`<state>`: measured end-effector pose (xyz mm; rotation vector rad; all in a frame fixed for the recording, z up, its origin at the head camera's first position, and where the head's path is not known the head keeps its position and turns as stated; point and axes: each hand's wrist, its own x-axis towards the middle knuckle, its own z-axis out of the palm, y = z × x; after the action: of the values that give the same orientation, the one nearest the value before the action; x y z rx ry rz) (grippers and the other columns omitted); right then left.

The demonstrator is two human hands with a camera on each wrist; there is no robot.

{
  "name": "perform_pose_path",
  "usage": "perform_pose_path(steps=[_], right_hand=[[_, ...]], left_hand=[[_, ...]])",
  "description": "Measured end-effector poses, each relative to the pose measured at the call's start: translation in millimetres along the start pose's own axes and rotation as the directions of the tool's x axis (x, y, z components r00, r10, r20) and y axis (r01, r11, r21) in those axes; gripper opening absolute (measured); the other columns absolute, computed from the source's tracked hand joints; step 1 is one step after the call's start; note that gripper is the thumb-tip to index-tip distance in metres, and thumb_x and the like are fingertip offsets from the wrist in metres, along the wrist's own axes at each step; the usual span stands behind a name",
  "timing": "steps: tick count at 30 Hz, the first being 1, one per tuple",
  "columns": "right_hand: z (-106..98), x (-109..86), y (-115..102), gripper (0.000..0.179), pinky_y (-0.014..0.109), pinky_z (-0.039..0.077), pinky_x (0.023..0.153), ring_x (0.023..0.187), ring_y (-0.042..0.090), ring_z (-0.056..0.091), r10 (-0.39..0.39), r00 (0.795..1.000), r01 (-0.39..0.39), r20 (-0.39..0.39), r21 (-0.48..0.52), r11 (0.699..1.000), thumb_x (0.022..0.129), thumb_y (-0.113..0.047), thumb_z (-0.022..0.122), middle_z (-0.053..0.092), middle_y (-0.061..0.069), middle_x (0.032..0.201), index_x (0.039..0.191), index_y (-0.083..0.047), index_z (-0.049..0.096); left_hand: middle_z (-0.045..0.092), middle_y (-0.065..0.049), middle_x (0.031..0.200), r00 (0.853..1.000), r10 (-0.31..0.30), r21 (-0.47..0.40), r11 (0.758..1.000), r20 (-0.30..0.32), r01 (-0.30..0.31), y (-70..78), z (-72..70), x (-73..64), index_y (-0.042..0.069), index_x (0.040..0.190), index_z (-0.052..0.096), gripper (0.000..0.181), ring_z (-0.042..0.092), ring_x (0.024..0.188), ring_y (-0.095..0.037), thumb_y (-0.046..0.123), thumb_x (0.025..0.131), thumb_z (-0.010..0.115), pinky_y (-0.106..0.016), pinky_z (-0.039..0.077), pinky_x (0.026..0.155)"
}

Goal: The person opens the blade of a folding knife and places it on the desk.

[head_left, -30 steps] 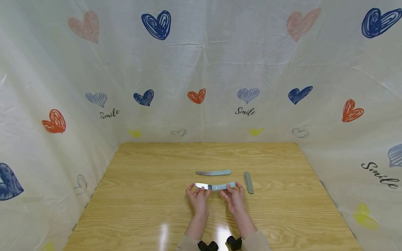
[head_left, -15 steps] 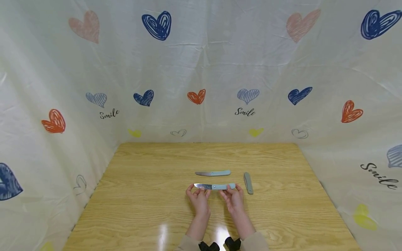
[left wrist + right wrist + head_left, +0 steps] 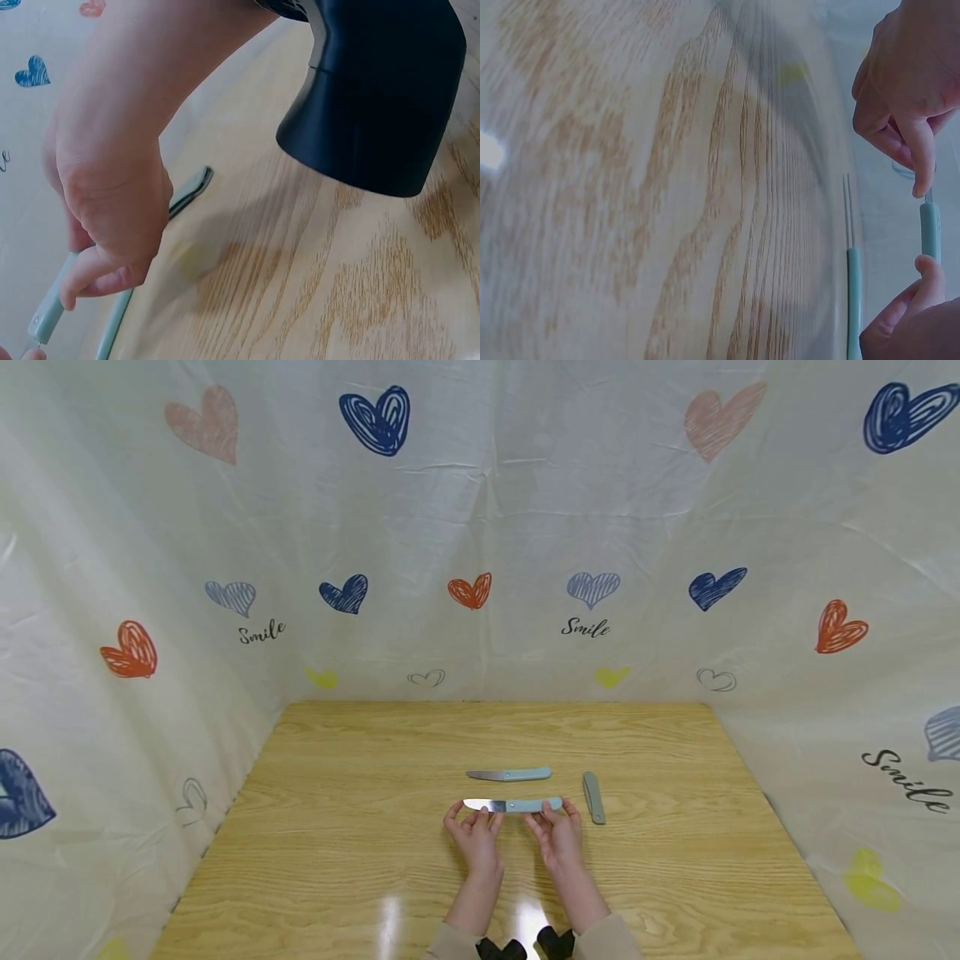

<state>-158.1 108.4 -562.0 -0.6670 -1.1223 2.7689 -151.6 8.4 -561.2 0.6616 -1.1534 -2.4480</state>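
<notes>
In the head view, a folding knife [image 3: 517, 806] with a light blue handle is held level over the table, blade out to the left. My left hand [image 3: 476, 843] pinches the shiny blade between thumb and fingers. At the other end, my right hand [image 3: 561, 842] grips the handle. The right wrist view shows the left fingertips [image 3: 921, 184] on the blade near the handle [image 3: 930, 229]. Just beyond lies a second light blue knife [image 3: 525, 774], also unfolded. To the right of the hands, a grey-green folding knife [image 3: 593, 797] lies folded.
The wooden table [image 3: 337, 827] has light glare near its front edge. A white curtain [image 3: 480, 510] printed with hearts stands behind it and along both sides. Black wrist mounts [image 3: 501, 949] sit by both sleeves.
The held knife has gone from slightly bent at its joint to nearly straight. The glint on its blade dimmed, then brightened again. Both hands stay almost in place.
</notes>
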Motion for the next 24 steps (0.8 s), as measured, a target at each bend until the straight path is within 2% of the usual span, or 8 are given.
perform_pose_path(steps=[9, 12, 14, 16, 20, 24], right_hand=[[-0.7, -0.6, 3.0, 0.036, 0.032, 0.058, 0.083, 0.075, 0.013, 0.063, -0.027, 0.999, 0.027, -0.027, -0.010, 1.000, 0.098, 0.007, 0.047, 0.054, 0.007, 0.089, 0.122, -0.006, 0.025], [-2.2, -3.5, 6.4, 0.037, 0.032, 0.058, 0.083, 0.076, 0.014, 0.064, -0.082, 0.996, 0.081, 0.024, 0.015, 0.997, 0.095, 0.006, 0.055, 0.055, 0.009, 0.089, 0.118, -0.005, 0.028], [-2.6, -4.5, 8.4, 0.039, 0.032, 0.058, 0.084, 0.077, 0.015, 0.065, -0.108, 0.993, 0.109, 0.039, -0.004, 0.994, 0.094, 0.004, 0.058, 0.054, 0.010, 0.091, 0.117, -0.002, 0.028], [-2.8, -4.0, 8.7, 0.040, 0.032, 0.058, 0.085, 0.078, 0.016, 0.066, -0.107, 0.993, 0.108, 0.042, -0.029, 0.994, 0.093, 0.004, 0.058, 0.054, 0.011, 0.093, 0.119, 0.000, 0.028], [-2.0, -0.6, 5.0, 0.044, 0.032, 0.056, 0.089, 0.083, 0.016, 0.066, -0.049, 0.999, 0.049, 0.003, -0.144, 0.988, 0.097, 0.004, 0.051, 0.053, 0.013, 0.102, 0.130, 0.005, 0.021], [-4.3, 1.7, 0.9, 0.047, 0.034, 0.056, 0.090, 0.085, 0.017, 0.066, -0.017, 1.000, 0.019, 0.011, -0.182, 0.983, 0.098, 0.004, 0.050, 0.053, 0.015, 0.104, 0.133, 0.006, 0.018]], left_hand=[[0.038, -0.015, 0.098, 0.999, -0.008, -0.023, 1.000, -0.038, 0.007, -1.9, -0.2, 0.2, -0.005, 0.132, 0.023, 0.045, 0.057, 0.086, -0.020, -0.015, 0.094, 0.044, -0.033, 0.058, 0.085], [0.038, -0.017, 0.101, 0.999, -0.005, -0.021, 1.000, -0.049, 0.004, -1.8, -0.9, 0.8, -0.006, 0.134, 0.023, 0.045, 0.057, 0.088, -0.019, -0.015, 0.094, 0.044, -0.033, 0.058, 0.086], [0.037, -0.018, 0.103, 0.999, -0.002, -0.021, 1.000, -0.051, 0.001, -1.5, -1.7, 1.4, -0.007, 0.134, 0.023, 0.046, 0.057, 0.089, -0.019, -0.015, 0.094, 0.044, -0.035, 0.057, 0.088], [0.037, -0.019, 0.104, 0.998, -0.002, -0.019, 1.000, -0.057, 0.001, -1.2, -2.6, 2.1, -0.007, 0.135, 0.023, 0.047, 0.057, 0.091, -0.021, -0.015, 0.094, 0.043, -0.037, 0.056, 0.090], [0.037, -0.019, 0.105, 0.998, -0.008, -0.010, 1.000, -0.064, 0.008, -2.0, -4.6, 4.5, -0.007, 0.135, 0.023, 0.047, 0.057, 0.092, -0.022, -0.015, 0.094, 0.044, -0.040, 0.055, 0.092], [0.038, -0.020, 0.105, 0.998, -0.018, 0.008, 1.000, -0.057, 0.018, -2.5, -6.1, 5.9, -0.008, 0.134, 0.025, 0.046, 0.059, 0.091, -0.022, -0.014, 0.094, 0.045, -0.037, 0.057, 0.089]])
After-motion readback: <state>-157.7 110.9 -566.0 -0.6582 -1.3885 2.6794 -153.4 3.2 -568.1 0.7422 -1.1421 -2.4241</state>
